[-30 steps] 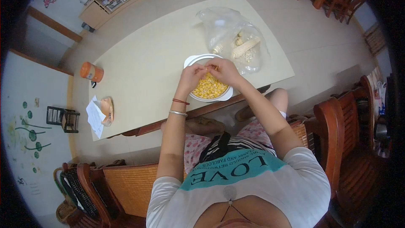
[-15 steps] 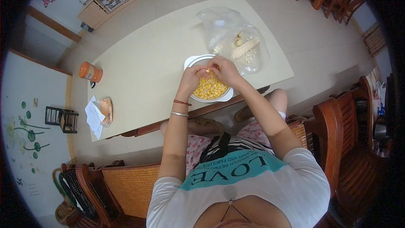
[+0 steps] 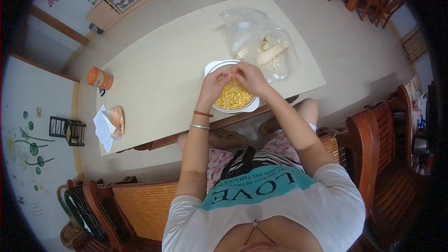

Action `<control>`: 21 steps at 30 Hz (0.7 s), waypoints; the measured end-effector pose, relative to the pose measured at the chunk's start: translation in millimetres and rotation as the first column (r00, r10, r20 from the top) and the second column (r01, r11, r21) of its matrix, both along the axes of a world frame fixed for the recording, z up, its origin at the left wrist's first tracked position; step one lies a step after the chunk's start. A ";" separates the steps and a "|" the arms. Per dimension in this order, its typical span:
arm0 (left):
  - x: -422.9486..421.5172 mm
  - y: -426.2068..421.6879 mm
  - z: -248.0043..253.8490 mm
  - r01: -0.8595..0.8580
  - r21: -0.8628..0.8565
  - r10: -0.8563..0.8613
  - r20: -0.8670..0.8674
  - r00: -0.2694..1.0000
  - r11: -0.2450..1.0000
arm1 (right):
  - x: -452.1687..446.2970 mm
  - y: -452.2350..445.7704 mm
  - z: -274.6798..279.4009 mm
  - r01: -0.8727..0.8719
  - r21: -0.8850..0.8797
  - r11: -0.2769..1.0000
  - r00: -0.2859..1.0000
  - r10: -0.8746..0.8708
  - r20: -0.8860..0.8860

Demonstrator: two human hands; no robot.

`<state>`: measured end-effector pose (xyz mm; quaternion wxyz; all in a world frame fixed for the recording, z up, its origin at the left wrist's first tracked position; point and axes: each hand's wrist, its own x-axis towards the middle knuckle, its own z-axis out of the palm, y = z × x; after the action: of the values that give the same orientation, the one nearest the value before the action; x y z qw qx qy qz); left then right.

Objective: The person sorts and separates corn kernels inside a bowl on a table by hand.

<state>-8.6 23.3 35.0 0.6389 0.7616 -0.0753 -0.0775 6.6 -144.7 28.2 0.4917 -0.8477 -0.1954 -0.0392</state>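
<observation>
A white two-handled bowl (image 3: 255,104) holds many loose yellow corn kernels (image 3: 233,97). Above its far half my left hand (image 3: 214,85) and my right hand (image 3: 251,78) meet, fingertips pinched together. Between the fingertips is a small pale bit that looks like a corn kernel, mostly covered by the fingers. Just beyond my right hand lies a clear plastic bag (image 3: 245,25). On or in it are a stripped corn cob (image 3: 272,53) and pale scraps (image 3: 275,64).
The bowl stands near the close edge of a cream table (image 3: 163,65). An orange canister (image 3: 100,79) is at the table's left end, with papers (image 3: 104,128) and a clear container (image 3: 117,122) nearer me. Wooden chairs (image 3: 368,144) stand at the right.
My hands stay pinched over the bowl, with only slight finger movement. The orange-yellow bit between the fingertips shows less now. The bag and table items are as before.
</observation>
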 end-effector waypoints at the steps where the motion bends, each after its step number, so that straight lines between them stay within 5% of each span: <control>1: 0.1 0.6 -0.6 -0.018 0.028 0.017 0.020 1.000 0.999 | 0.6 0.0 -0.9 0.005 -0.005 1.000 1.000 -0.005 0.007; 12: -3.5 0.1 -5.1 -0.158 0.097 0.141 0.161 0.977 0.983 | 6.8 1.8 -1.4 -0.025 -0.094 0.995 0.998 0.020 -0.055; 21: 0.9 3.2 -19.9 -0.236 0.177 0.176 0.300 0.938 0.956 | 5.0 -0.1 -8.8 -0.008 -0.114 0.993 0.993 0.022 0.120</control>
<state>-7.7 26.4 15.1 0.5421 0.8319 -0.0761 0.0913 11.6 -144.8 19.4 0.4304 -0.8687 -0.2332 -0.0755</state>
